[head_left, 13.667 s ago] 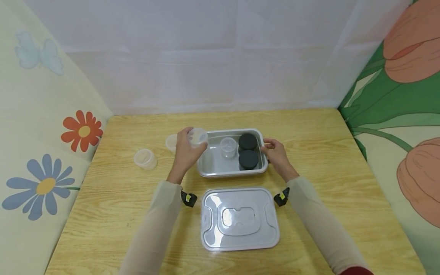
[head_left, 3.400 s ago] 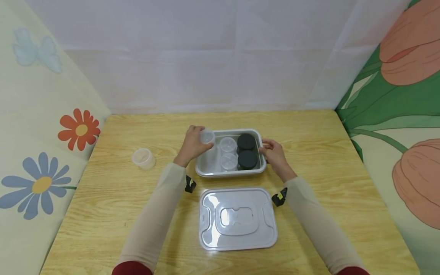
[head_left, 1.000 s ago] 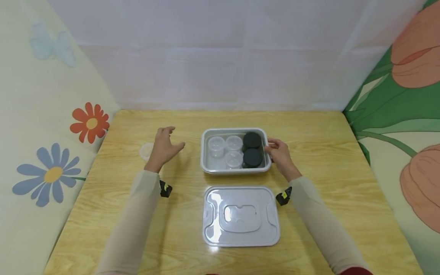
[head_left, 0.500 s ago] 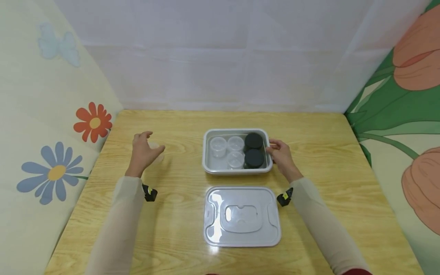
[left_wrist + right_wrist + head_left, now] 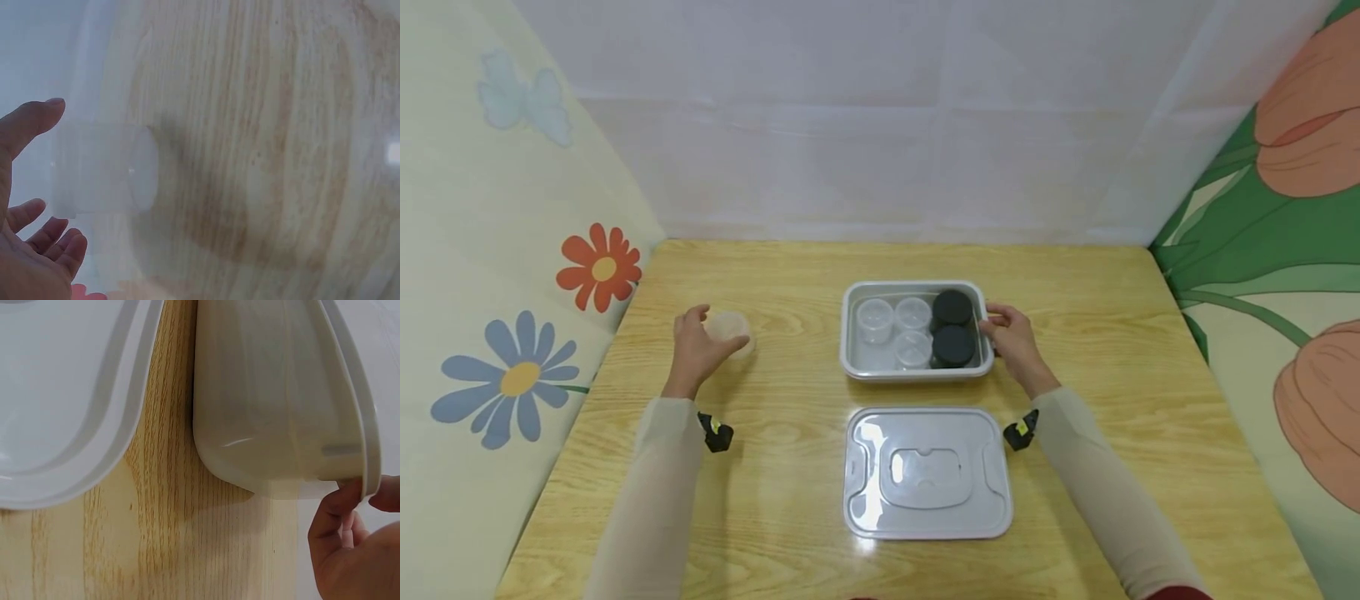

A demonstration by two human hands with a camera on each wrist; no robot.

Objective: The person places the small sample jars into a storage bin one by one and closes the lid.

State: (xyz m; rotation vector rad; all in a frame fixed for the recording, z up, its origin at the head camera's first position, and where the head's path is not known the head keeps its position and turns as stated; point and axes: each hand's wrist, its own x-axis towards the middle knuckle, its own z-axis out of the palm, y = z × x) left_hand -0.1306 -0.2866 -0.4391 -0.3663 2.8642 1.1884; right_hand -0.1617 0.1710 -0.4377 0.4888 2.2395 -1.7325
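Observation:
My left hand (image 5: 697, 348) is at a clear plastic cup (image 5: 732, 327) on the left of the table. In the left wrist view its thumb and fingers spread either side of the cup (image 5: 103, 169), with a gap showing. My right hand (image 5: 1015, 343) pinches the right rim of a rectangular food container (image 5: 919, 377), thumb on one side and fingers on the other in the right wrist view. Inside the container, two jars with black lids (image 5: 953, 345) stand at the right, beside three clear plastic cups (image 5: 876, 320). The container's front left corner holds no cup.
A pale rectangular lid (image 5: 928, 473) lies flat on the wooden table (image 5: 790, 467), just in front of the container. A white cloth backdrop (image 5: 820, 150) hangs behind, with flower-printed panels at both sides.
Three clear cups now sit in the container, up from one in the oldest frame. My left hand has moved left, away from the container to the last cup. My right hand stays at the rim.

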